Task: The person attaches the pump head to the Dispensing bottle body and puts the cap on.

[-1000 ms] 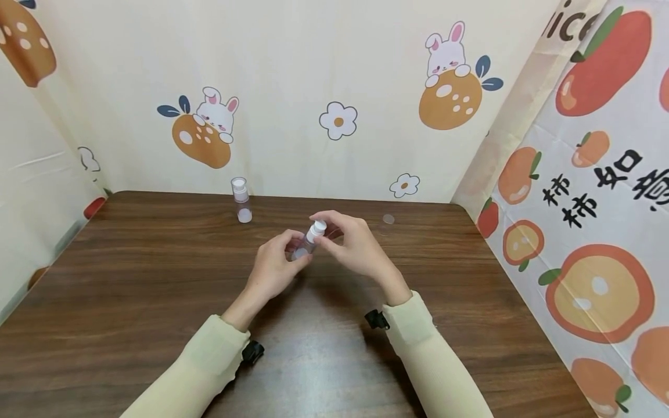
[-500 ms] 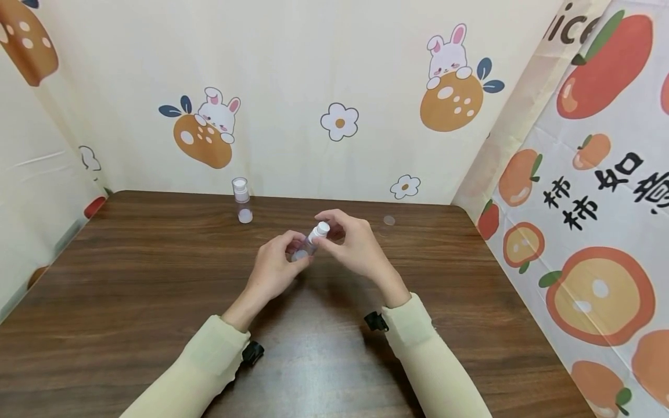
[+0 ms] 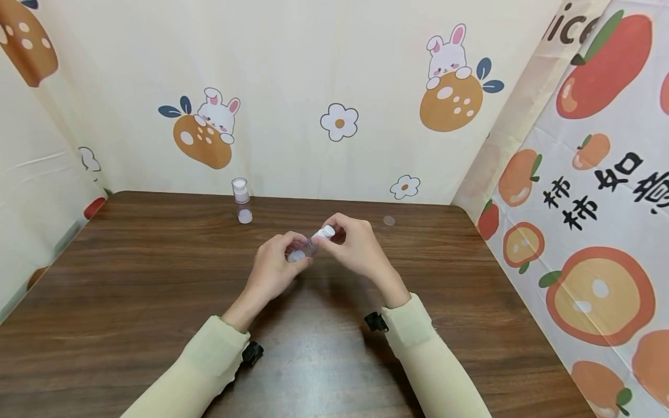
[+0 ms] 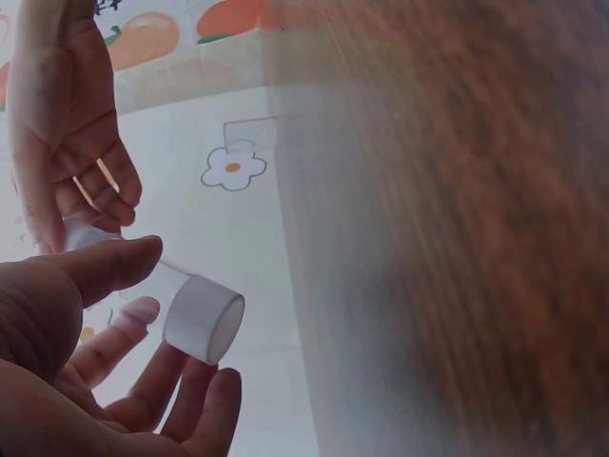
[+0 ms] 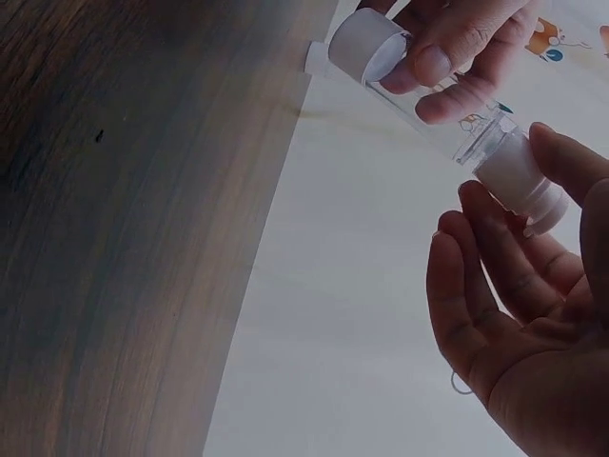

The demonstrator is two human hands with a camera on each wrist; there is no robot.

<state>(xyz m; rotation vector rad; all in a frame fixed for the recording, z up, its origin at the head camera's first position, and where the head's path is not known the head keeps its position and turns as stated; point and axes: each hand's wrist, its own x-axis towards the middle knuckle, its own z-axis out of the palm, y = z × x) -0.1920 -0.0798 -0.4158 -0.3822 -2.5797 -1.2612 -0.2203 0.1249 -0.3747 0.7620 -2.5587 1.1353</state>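
A small clear pump bottle [image 3: 309,248] with a white pump top [image 5: 509,171] and a white base [image 4: 202,319] is held between both hands, tilted with its top toward the right. My left hand [image 3: 277,262] grips the clear body near the base, thumb on one side and fingers on the other. The white top is pinched by my right hand [image 3: 354,247] between thumb and fingers. In the right wrist view, the left fingers lie across the clear body and a clear collar shows below the top.
Another pump bottle [image 3: 241,200] with a clear cap stands upright near the back left edge of the brown wooden table [image 3: 130,278]. A small clear round piece [image 3: 389,220], perhaps a cap, is at the back right. Printed curtains [image 3: 282,69] hang behind and beside the table.
The bottle has tilted further over, its white top moving right and slightly down. My right hand has shifted a little with it, while the left keeps its grip.
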